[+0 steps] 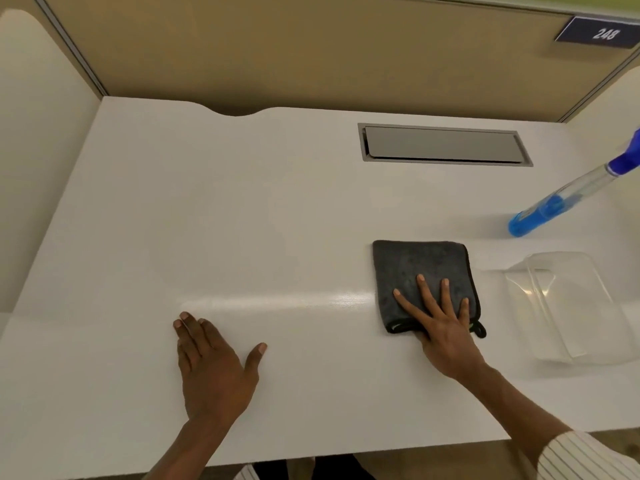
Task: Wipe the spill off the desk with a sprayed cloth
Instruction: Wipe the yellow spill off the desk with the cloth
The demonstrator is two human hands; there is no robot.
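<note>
Presently the right hand (446,327) lies flat on the folded dark cloth (422,271), fingers (426,292) spread apart, pressing it to the white table (242,209). Left hand (214,372) rests palm-down on bare table, fingers apart, gripping nothing. A spray bottle (568,199) and clear container (568,306) stand right of the cloth.

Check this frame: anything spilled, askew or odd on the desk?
No spill is visible on the desk. A sheen streak runs left of the dark cloth, possibly moisture or glare. The spray bottle and clear container look normal.
</note>
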